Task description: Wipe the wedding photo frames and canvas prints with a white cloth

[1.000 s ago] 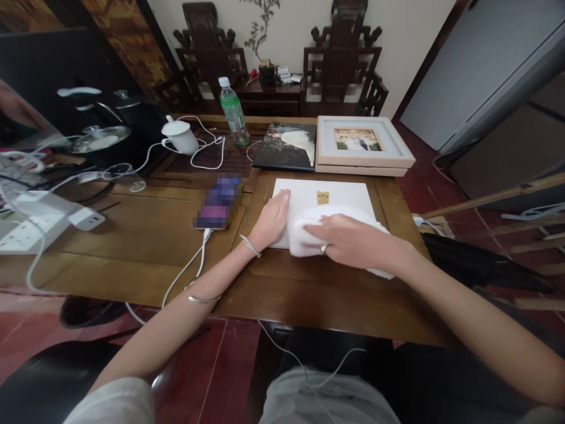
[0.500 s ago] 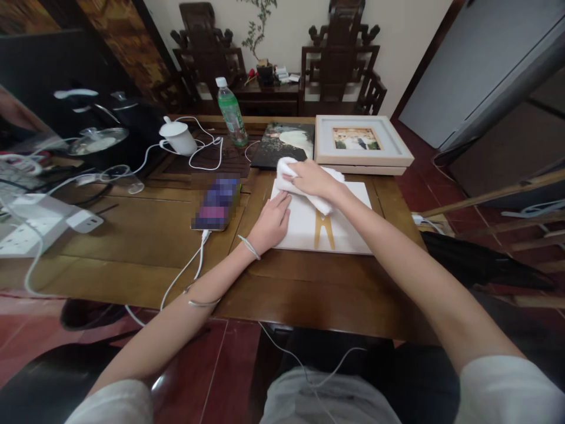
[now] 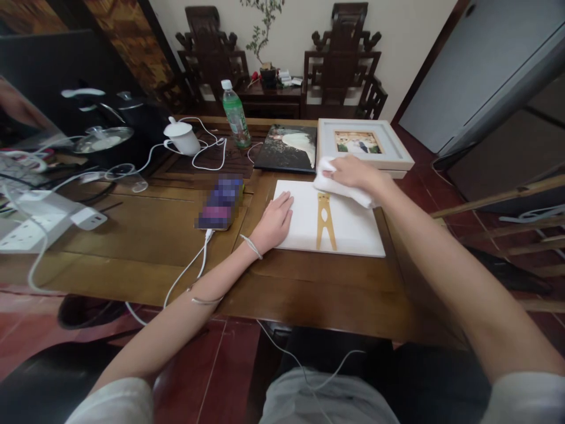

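Observation:
A flat white board [image 3: 300,221] with a tan A-shaped stand leg [image 3: 325,221] on its face lies on the wooden table [image 3: 309,294]. My left hand [image 3: 274,222] rests flat on the board's left edge, fingers stretched out. With my right hand [image 3: 355,174] I grip a folded white cloth [image 3: 342,189], pressed on the board's far right part. The cloth hides that corner of the board. Just beyond lie a dark photo panel [image 3: 286,150] and a white picture frame [image 3: 391,138].
A phone [image 3: 222,203] on a charging cable lies left of the board. Farther back stand a green-labelled bottle [image 3: 236,115] and a lidded white cup [image 3: 182,138]. A power strip [image 3: 37,221], a pot [image 3: 103,141] and tangled cables occupy the left side.
My right hand has carried the cloth rightward across the board, uncovering its far left corner and the top of the tan leg. My left hand stays on the left edge.

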The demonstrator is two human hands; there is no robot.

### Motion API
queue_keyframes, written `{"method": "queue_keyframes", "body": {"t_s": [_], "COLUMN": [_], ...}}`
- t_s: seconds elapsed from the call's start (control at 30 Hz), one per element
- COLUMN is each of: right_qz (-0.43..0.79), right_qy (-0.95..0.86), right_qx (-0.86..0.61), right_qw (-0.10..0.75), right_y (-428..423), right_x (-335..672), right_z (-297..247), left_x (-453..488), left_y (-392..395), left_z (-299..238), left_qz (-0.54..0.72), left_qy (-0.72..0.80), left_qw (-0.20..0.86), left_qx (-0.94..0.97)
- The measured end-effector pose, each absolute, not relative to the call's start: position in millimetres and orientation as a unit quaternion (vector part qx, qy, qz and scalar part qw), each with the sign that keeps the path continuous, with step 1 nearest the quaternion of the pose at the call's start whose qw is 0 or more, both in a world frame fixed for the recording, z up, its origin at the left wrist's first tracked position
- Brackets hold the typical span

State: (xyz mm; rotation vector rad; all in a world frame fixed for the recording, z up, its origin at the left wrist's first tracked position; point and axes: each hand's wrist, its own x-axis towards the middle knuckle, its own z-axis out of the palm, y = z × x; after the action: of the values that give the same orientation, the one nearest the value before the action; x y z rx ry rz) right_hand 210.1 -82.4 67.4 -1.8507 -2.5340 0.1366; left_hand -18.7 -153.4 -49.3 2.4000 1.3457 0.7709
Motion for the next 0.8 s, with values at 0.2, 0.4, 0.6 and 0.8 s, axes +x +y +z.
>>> {"method": "queue_keyframes", "body": {"t_s": [0.2, 0.4, 0.6, 0.8], "right_qz": [0.054, 0.090, 0.107, 0.062], "right_qy": [-0.845, -0.885, -0.887, -0.868], "right_qx": [-0.532, -0.457, -0.448, -0.487], "right_qw": [0.019, 0.023, 0.031, 0.069], "right_y": [-138, -240, -246, -155], "right_x": [271, 284, 276, 270], "right_z": [58, 50, 52, 48], "left_x": [-17, -16, -16, -18], "left_y": [-154, -156, -157, -156], "left_z": [-49, -45, -44, -46], "left_qz": [0.267, 0.254, 0.250, 0.247], "left_qy": [0.466, 0.474, 0.475, 0.473], "left_qw": [0.141, 0.140, 0.137, 0.139], "left_qx": [0.831, 0.832, 0.832, 0.834]}}
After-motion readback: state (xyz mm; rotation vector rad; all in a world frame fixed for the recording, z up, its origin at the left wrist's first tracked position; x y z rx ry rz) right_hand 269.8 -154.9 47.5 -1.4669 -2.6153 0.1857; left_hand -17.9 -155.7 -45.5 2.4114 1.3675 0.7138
